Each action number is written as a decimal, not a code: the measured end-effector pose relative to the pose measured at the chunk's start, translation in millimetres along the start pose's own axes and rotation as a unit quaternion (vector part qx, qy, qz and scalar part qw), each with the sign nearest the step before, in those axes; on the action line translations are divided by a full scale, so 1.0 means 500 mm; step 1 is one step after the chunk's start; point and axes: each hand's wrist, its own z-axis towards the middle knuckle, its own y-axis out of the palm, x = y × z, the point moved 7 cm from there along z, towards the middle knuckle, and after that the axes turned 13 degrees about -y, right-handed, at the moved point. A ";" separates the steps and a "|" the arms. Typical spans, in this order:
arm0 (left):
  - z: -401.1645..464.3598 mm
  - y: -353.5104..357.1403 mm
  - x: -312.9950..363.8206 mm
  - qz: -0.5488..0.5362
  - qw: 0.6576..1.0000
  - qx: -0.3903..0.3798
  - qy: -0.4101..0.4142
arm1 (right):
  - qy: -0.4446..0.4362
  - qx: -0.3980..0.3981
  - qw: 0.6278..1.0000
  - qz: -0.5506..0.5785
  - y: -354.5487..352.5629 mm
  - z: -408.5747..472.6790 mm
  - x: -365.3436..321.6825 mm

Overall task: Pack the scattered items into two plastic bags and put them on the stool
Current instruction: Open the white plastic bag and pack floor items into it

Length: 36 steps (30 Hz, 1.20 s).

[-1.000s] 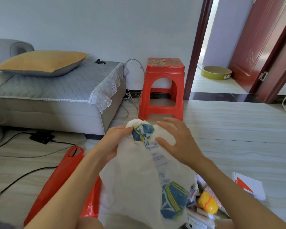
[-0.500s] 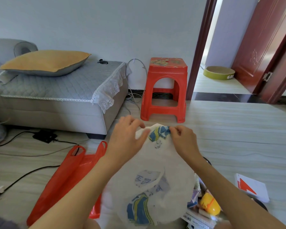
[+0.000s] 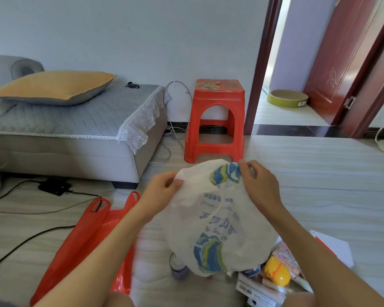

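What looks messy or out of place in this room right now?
Small items lie loose on the floor near the person's right arm: a yellow egg-shaped toy, a boxed item and a small can. A red plastic bag sprawls flat and unused. Both hands hold the white bag by its top edge. Nothing looks spilled or broken.

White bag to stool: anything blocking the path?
Nothing visible. The white bag, held up by the left hand and right hand, faces bare floor up to the red stool, whose top holds nothing.
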 end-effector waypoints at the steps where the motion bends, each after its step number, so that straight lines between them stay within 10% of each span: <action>1: 0.002 -0.006 -0.012 -0.077 0.997 -0.011 -0.025 | 0.007 -0.010 1.000 -0.025 -0.001 -0.001 0.017; 6: 0.006 -0.015 -0.035 -0.295 0.949 -0.025 -0.111 | 0.029 -0.067 0.993 -0.089 0.026 0.000 0.065; 10: 0.000 -0.002 -0.029 -0.338 0.929 -0.067 -0.133 | -0.022 -0.052 0.994 0.096 0.037 -0.004 -0.008; 22: -0.015 0.006 -0.008 -0.199 0.973 -0.086 -0.073 | -0.011 -0.236 0.951 0.199 0.136 -0.044 -0.066; 26: -0.029 -0.018 0.037 0.003 0.991 0.077 0.110 | 0.165 -0.141 0.937 0.275 0.128 -0.046 -0.023; 31: -0.047 0.098 0.006 0.341 0.924 -0.088 0.147 | 0.257 -0.105 0.897 0.344 0.119 -0.048 0.007; 36: -0.019 0.044 0.028 0.193 0.970 0.018 0.145 | 0.244 -0.092 0.910 0.322 0.091 -0.039 0.016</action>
